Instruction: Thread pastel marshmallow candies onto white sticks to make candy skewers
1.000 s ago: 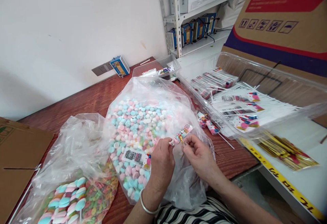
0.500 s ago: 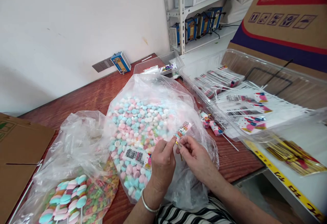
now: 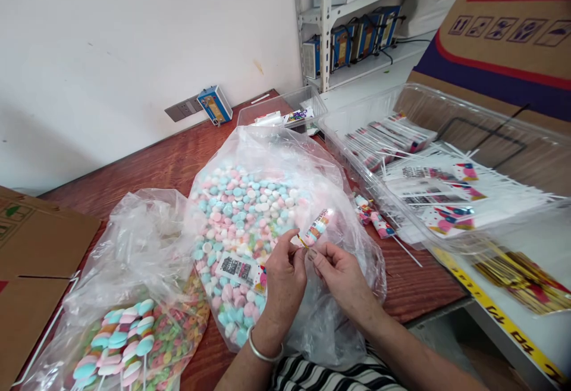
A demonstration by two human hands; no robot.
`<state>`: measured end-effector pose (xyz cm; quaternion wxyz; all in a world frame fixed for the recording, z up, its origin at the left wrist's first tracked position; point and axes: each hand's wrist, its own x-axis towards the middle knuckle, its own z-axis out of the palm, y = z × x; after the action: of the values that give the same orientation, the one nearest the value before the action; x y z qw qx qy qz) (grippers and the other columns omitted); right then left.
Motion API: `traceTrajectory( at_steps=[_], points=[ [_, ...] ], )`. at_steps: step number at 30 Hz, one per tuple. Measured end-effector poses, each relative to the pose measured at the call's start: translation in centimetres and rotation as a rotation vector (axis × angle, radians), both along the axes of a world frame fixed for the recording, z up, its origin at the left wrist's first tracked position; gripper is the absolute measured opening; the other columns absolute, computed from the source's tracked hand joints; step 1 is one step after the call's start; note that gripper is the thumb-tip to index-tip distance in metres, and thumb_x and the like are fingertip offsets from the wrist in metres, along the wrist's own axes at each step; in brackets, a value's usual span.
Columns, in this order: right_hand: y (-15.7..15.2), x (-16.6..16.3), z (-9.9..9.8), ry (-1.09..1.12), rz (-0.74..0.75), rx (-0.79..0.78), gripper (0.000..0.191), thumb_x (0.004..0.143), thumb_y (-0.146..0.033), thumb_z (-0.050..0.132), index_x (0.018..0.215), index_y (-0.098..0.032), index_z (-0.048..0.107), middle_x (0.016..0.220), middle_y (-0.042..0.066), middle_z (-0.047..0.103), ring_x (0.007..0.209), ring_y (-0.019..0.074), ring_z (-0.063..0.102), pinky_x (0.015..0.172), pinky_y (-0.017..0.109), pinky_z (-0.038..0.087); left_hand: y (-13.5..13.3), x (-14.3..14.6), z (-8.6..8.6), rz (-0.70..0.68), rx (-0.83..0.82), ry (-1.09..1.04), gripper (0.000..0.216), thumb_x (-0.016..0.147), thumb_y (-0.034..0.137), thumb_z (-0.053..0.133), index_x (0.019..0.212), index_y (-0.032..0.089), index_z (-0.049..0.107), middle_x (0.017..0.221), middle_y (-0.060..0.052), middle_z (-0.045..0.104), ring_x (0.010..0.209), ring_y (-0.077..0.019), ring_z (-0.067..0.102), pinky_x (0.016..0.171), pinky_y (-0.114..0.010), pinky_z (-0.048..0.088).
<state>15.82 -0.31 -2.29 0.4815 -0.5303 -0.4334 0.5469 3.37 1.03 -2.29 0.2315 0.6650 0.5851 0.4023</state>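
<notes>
A small printed bag with a marshmallow skewer [image 3: 317, 228] inside points up and away, above the large clear bag of marshmallows [image 3: 236, 212]. A gold twist tie [image 3: 303, 241] sits at the neck of the small bag. My left hand [image 3: 286, 275] is closed there, thumb and fingers pinching the tie. Opposite it, my right hand [image 3: 342, 277] pinches close to the same neck; its fingertips partly hide the tie's end. A flat printed bag [image 3: 241, 269] lies on the marshmallows left of my hands.
Bare marshmallow skewers [image 3: 118, 340] lie on a bag of gummy rings [image 3: 178, 331] at lower left. Wrapped skewers [image 3: 375, 218] rest beside a clear tray [image 3: 357, 183] of sticks and printed bags. Gold twist ties [image 3: 521, 278] lie at right. Cardboard boxes [image 3: 44, 248] flank the table [image 3: 147, 156].
The gold tie now shows as a loop at the bag's neck, by my left fingertips. My right hand has shifted slightly at the neck. The view has turned a little left.
</notes>
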Motion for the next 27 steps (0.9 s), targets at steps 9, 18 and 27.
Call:
traceTrajectory(
  at_steps=[9,18,27],
  points=[
    [0.6,-0.2,-1.0,-0.028,-0.07,0.011,0.026,0.08,-0.034,0.057,0.059,-0.021,0.049,0.054,-0.006,0.04,0.051,0.0112,0.033,0.046,0.024,0.027,-0.4,0.1,-0.4,-0.042,0.16,0.195,0.039,0.09,0.011,0.05,0.128,0.02,0.055,0.09,-0.005,0.07,0.078,-0.0154,0.065,0.07,-0.026,0.05],
    [0.3,-0.7,-1.2,-0.02,-0.09,0.024,0.029,0.085,-0.039,0.055,0.064,-0.021,0.047,0.054,-0.007,0.037,0.048,0.0106,0.029,0.042,0.024,0.026,-0.4,0.0,0.0,-0.056,0.156,0.209,0.033,0.093,0.011,0.046,0.119,0.021,0.064,0.085,-0.005,0.065,0.077,-0.0153,0.062,0.069,-0.025,0.049],
    [-0.4,-0.6,0.0,-0.228,-0.165,0.158,0.022,0.083,-0.03,0.055,0.064,-0.021,0.05,0.06,-0.004,0.046,0.057,0.013,0.043,0.054,0.025,0.036,-0.3,0.2,-0.2,-0.053,-0.079,0.113,0.05,0.091,0.014,0.046,0.141,0.018,0.044,0.079,-0.002,0.068,0.066,-0.0141,0.061,0.064,-0.026,0.047]
  ],
)
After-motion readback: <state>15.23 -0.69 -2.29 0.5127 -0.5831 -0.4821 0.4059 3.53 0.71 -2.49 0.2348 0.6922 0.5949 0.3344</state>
